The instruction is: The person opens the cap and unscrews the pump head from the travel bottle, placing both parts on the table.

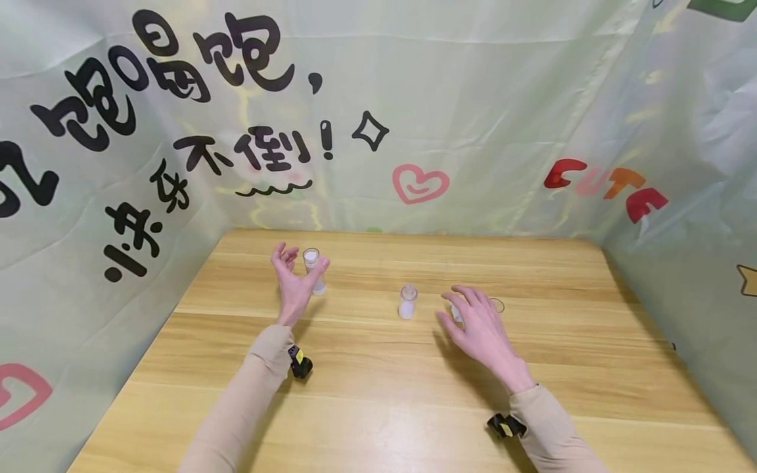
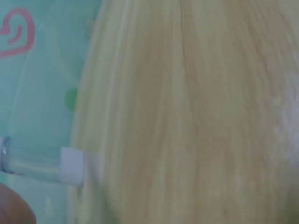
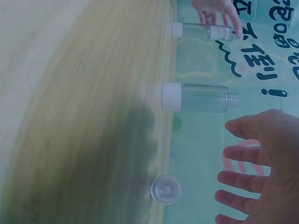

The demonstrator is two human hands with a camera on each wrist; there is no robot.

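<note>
In the head view my left hand (image 1: 297, 282) is spread with thumb and fingers apart, right beside a tall clear bottle (image 1: 319, 288). This bottle stands upright on a white base (image 2: 72, 166) and has a clear cap on top. Near the middle stands a second clear bottle (image 3: 203, 98), also white-based, with its narrow threaded neck bare. My right hand (image 1: 480, 328), fingers spread, hovers over a small white piece (image 1: 457, 313) that it partly covers. By its fingertips lies a clear ring-shaped piece (image 1: 498, 305). The right wrist view shows one round translucent part (image 3: 166, 190) on the table.
The wooden table (image 1: 378, 387) ends at the back and sides against a pale printed cloth (image 1: 485, 92) with writing and hearts. Each wrist wears a small black camera (image 1: 300, 362).
</note>
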